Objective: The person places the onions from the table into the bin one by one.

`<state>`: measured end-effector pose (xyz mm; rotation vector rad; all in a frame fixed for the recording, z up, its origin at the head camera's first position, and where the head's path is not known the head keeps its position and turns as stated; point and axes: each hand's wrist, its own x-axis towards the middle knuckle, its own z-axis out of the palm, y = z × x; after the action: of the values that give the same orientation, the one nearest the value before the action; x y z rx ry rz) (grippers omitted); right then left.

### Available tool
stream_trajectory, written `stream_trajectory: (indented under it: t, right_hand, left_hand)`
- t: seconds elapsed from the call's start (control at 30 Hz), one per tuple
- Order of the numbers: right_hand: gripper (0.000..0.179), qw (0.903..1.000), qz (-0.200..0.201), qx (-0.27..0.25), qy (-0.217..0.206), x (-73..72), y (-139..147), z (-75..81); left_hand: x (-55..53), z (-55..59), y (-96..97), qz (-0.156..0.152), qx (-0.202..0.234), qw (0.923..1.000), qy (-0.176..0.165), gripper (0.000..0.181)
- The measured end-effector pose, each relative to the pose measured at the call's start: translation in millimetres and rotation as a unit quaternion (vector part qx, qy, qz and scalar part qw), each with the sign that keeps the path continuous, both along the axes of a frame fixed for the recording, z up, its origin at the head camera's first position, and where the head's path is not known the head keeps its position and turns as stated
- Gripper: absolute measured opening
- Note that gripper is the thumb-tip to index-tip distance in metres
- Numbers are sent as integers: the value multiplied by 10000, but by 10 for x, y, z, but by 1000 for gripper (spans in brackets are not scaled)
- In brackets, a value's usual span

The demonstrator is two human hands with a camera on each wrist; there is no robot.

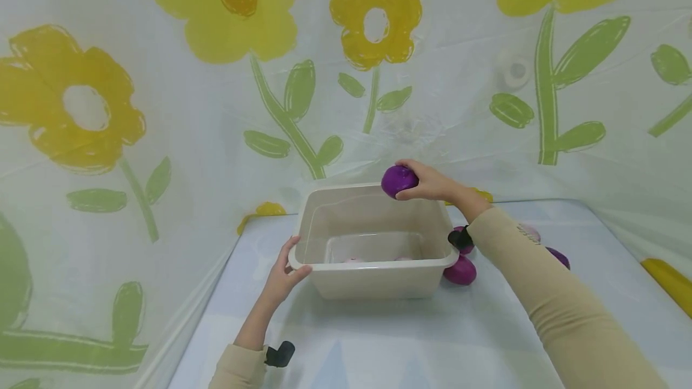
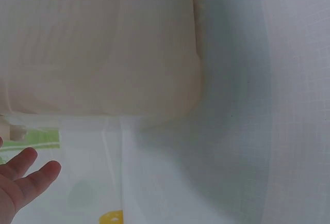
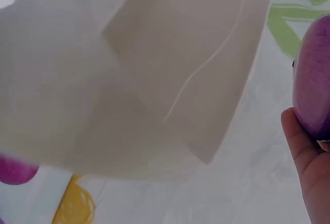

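Note:
My right hand holds a smooth, purple rounded object above the back right rim of a cream plastic basin. In the right wrist view the purple object looks oval, paler along its side, with the fingers against its lower end. At the basin's front left corner rests my left hand, thumb on the front rim and fingers along the left side. The left wrist view shows its fingers extended and spread beside the basin wall. Inside the basin lie pale pinkish things, mostly hidden by the front wall.
To the right of the basin lie a magenta rounded object, a dark purple one and a pale pink one, partly behind the right sleeve. A flower-printed curtain hangs behind the white-covered table.

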<state>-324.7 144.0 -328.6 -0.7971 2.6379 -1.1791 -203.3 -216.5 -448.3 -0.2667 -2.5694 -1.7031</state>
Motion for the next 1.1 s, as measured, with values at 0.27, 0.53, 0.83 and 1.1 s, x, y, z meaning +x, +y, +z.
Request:
stream_trajectory:
  t: [0.27, 0.53, 0.83, 1.1]
  right_hand:
    - [74, 9996, 253, 118, 68, 24, -105, 3]
    - [78, 9994, 270, 145, -174, 26, -55, 23]
    - [76, 9997, 76, 232, -41, 48, 147, 128]
    - [79, 9973, -556, 474, 53, 129, 621, 182]
  left_hand:
    - [-10, -14, -10, -43, -1, 10000, 78, 69]
    - [-15, -13, -10, -20, -41, 10000, 74, 69]
    - [-25, 5, -16, -55, 29, 10000, -7, 69]
    - [-30, 2, -19, -51, 102, 9999, -113, 72]
